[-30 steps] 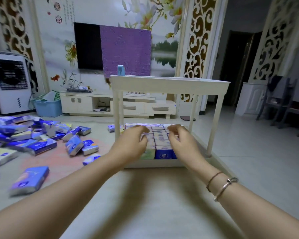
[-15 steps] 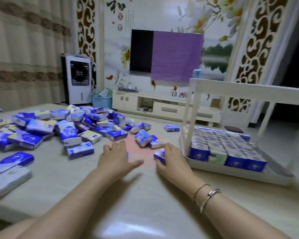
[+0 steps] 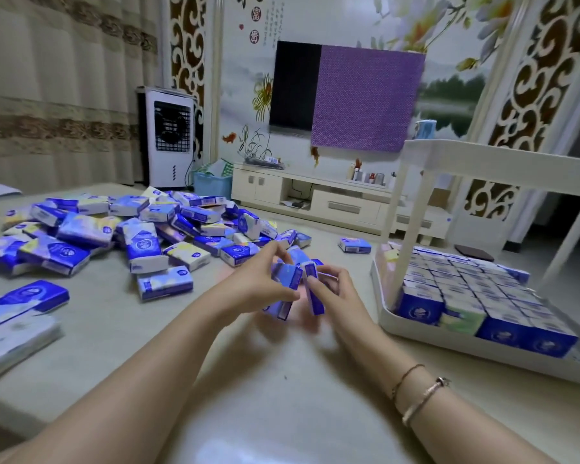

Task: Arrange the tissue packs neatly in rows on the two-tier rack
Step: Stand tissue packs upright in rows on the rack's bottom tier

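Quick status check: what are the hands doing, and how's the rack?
Left hand holds a pack; right hand pinches another. Rack lower tier nearly full. Loose pile remains left. Nothing in the way.

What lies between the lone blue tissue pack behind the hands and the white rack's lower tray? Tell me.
Nothing: in the head view, only bare beige tabletop separates the lone blue tissue pack from the white plastic rack's lower tray.

A home living room is shown. A wall-mounted television (image 3: 295, 90) is fixed above a low cream cabinet (image 3: 315, 199). Curtains (image 3: 57, 92), a floral wall mural (image 3: 248, 78) and a standing air cooler (image 3: 169, 137) are seen.
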Demonstrator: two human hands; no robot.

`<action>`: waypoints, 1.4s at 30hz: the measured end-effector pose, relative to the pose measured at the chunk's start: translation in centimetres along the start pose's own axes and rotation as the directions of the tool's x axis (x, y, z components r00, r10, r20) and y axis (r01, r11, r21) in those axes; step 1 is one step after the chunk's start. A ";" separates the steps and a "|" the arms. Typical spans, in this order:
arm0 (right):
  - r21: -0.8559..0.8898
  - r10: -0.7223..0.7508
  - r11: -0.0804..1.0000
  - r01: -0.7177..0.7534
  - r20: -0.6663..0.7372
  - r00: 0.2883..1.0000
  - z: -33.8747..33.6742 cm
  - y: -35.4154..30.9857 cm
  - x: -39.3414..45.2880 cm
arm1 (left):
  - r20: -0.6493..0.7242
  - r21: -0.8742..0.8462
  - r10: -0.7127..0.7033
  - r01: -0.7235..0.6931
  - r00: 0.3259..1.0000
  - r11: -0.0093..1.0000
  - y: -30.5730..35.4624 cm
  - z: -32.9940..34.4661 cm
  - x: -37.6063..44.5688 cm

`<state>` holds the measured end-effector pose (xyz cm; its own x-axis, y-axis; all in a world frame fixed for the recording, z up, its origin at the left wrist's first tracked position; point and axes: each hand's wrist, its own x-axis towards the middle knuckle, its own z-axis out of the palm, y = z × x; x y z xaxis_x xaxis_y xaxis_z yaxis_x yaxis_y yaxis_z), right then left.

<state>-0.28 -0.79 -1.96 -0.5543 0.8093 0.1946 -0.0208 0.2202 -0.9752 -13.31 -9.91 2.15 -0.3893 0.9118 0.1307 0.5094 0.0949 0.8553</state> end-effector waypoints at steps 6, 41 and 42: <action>0.414 0.158 0.884 -0.216 0.170 0.973 1.8 -1.1 0.0 | 0.035 -0.039 0.054 -0.052 0.998 0.998 -0.7 0.5 0.2; -0.519 -0.044 0.855 -0.021 -0.113 0.993 -10.2 -10.3 -5.7 | 0.099 0.031 0.393 -0.397 0.914 0.917 6.9 8.0 -4.8; -0.456 0.052 0.886 -0.090 -0.096 0.994 -10.3 -10.7 -5.9 | 0.082 0.023 0.386 -0.389 0.919 0.921 7.2 8.1 -4.8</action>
<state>11.85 -2.33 8.42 -0.4719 0.8682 0.1533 0.4105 0.3703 -0.8333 -1.61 -10.35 3.66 -0.0985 0.9070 0.4094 0.6385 -0.2579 0.7251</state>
